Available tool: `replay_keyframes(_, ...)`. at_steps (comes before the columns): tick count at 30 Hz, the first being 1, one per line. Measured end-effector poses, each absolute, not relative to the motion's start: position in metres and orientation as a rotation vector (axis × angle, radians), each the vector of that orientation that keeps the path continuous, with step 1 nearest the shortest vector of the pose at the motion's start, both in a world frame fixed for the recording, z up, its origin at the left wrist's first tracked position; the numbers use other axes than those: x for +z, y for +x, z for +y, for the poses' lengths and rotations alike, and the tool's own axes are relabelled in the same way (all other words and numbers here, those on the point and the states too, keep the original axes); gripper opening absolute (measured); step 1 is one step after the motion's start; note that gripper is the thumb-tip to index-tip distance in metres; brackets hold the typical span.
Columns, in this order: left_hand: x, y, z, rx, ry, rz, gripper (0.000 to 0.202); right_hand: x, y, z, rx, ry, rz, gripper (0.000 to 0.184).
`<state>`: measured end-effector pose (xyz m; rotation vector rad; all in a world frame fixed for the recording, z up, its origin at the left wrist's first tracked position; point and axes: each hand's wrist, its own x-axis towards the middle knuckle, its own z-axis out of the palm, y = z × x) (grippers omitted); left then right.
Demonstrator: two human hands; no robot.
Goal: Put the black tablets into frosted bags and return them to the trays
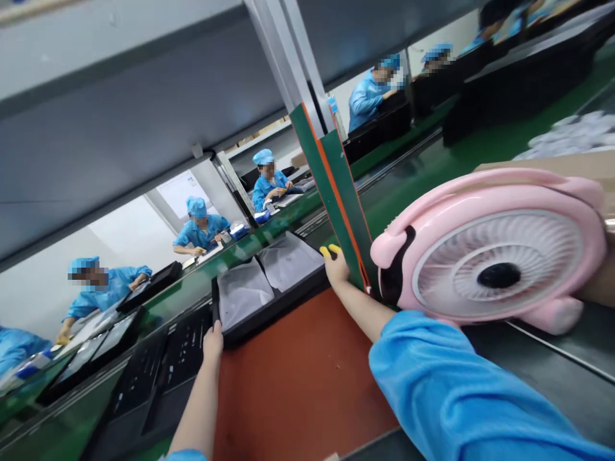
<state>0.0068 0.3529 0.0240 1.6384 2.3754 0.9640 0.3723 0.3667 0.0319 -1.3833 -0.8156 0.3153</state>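
Observation:
Both of my arms reach forward to a black tray [273, 307] with two compartments. In each compartment lies a flat piece under translucent whitish film [245, 291]. My left hand [213, 340] is closed on the tray's near left corner. At the far right end, my right hand [336, 264] grips the tray's edge; yellow covers [330, 250] show on its fingertips. The tray is tilted in the view, above the far side of a reddish-brown mat [307, 378]. The undersides of both hands' grips are hidden.
A pink fan [490, 256] stands close to my right arm. A metal post [331, 186] with green and orange strips rises beside my right hand. Another black tray [158, 378] with dark parts lies left. Several co-workers in blue [202, 230] sit across the green conveyor [384, 205].

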Motion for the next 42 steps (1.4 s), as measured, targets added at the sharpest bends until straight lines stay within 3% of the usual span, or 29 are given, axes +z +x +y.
replay_keyframes(4, 0.032, -0.017, 0.320, 0.984, 1.552, 2.526, 0.047, 0.026, 0.328, 0.313, 0.174, -1.260, -0.969, 0.040)
replay_keyframes(9, 0.020, -0.002, 0.271, 1.026, 1.763, 2.400, 0.040, -0.015, 0.251, 0.204, 0.237, -0.754, -1.869, 0.026)
replay_keyframes(13, 0.013, 0.036, 0.275, 1.022, 1.764, 2.410, 0.049, -0.038, 0.228, 0.171, 0.179, -0.637, -2.319, 0.026)
replay_keyframes(19, 0.024, 0.041, 0.309, 0.978, 1.607, 2.537, 0.043, -0.036, 0.236, 0.185, 0.259, -0.880, -2.211, 0.027)
replay_keyframes(24, 0.005, 0.021, 0.299, 0.917, 1.694, 2.577, 0.037, -0.044, 0.233, 0.187, 0.312, -0.855, -2.190, 0.032)
replay_keyframes(30, -0.009, 0.002, 0.295, 0.539, 1.736, 2.732, 0.040, -0.050, 0.233, 0.190, 0.403, -0.870, -2.152, 0.030)
replay_keyframes(36, 0.027, -0.026, 0.283, 0.380, 1.602, 2.714, 0.024, -0.042, 0.236, 0.194, 0.465, -0.979, -2.125, 0.024)
replay_keyframes(42, 0.079, -0.088, 0.168, 0.426, 1.689, 2.685, 0.021, -0.034, 0.241, 0.196, 0.549, -0.998, -2.004, 0.021)
